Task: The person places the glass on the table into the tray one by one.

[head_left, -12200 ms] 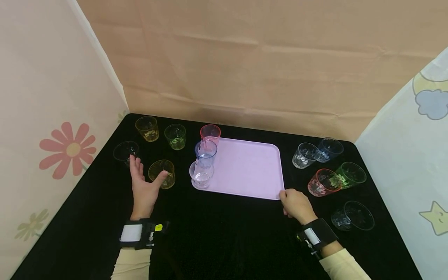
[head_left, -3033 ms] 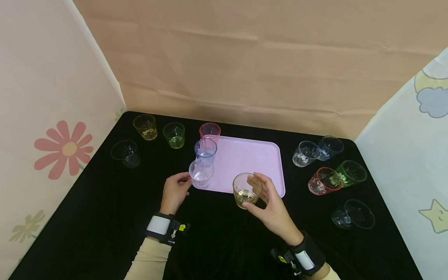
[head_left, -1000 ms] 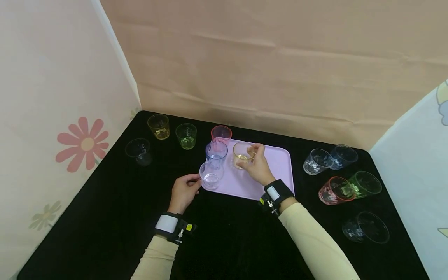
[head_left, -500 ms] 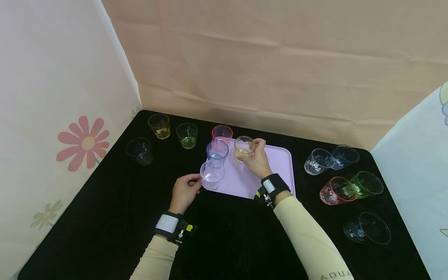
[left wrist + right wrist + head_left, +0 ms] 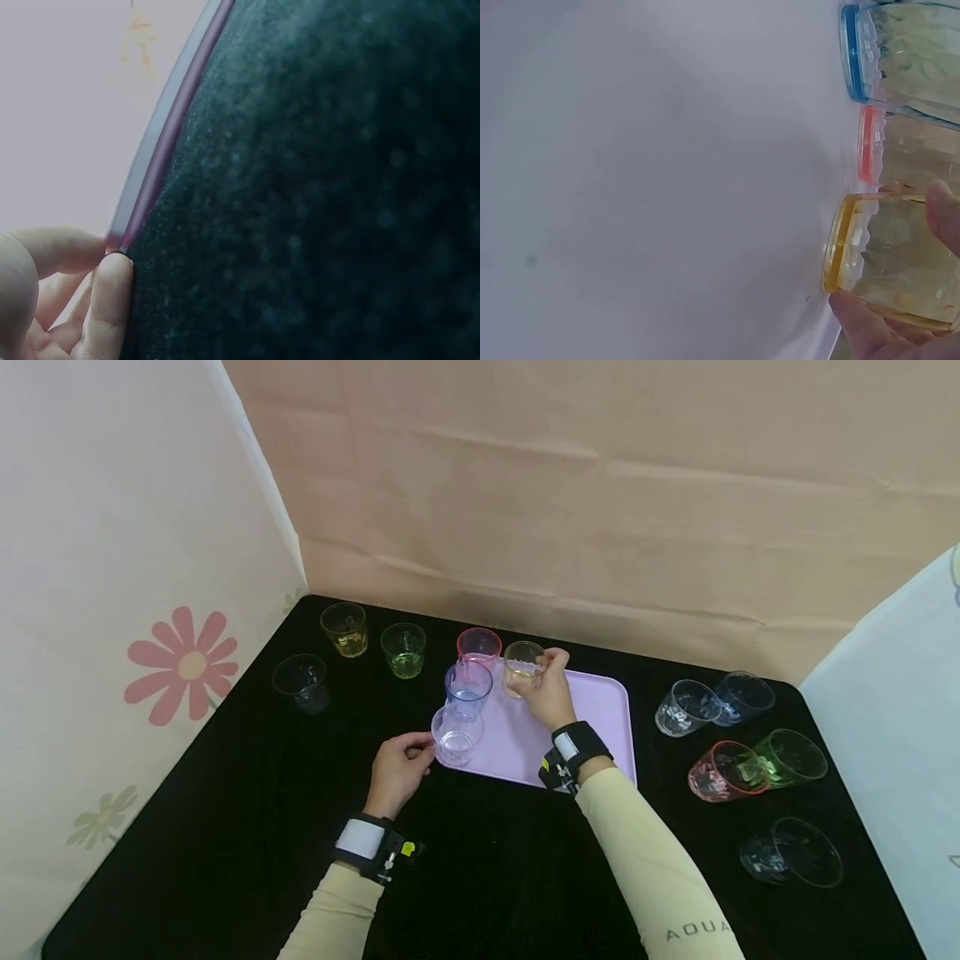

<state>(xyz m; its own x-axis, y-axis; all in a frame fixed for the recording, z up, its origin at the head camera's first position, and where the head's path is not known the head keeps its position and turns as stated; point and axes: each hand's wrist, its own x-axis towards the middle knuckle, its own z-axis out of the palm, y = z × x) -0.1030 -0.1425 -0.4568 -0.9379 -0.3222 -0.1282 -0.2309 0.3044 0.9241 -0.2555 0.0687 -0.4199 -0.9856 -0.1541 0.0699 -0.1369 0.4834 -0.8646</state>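
Note:
My right hand [image 5: 551, 697] grips a yellow glass [image 5: 522, 670] at the back of the pink tray [image 5: 592, 718]. In the right wrist view the yellow glass [image 5: 900, 259] is between thumb and fingers [image 5: 862, 322], its base at the tray surface; whether it touches is unclear. Left of it on the tray stand a red-rimmed glass [image 5: 478, 647], a blue glass [image 5: 468, 687] and a clear glass [image 5: 456, 739] in a column. My left hand [image 5: 397, 772] pinches the tray's near left corner; the left wrist view shows thumb and finger [image 5: 111, 300] at the tray's rim [image 5: 161, 142].
On the left of the black table stand yellow [image 5: 345, 631], green [image 5: 403, 652] and clear [image 5: 302, 683] glasses. On the right are clear [image 5: 678, 714], blue [image 5: 742, 697], red [image 5: 720, 772], green [image 5: 791, 758] and another clear glass [image 5: 795, 852]. Walls border the table at back and sides.
The yellow glass was beside my left hand, then in my right hand at the tray's front; it has since moved to the back beside the red-rimmed glass. My left hand now holds the tray corner.

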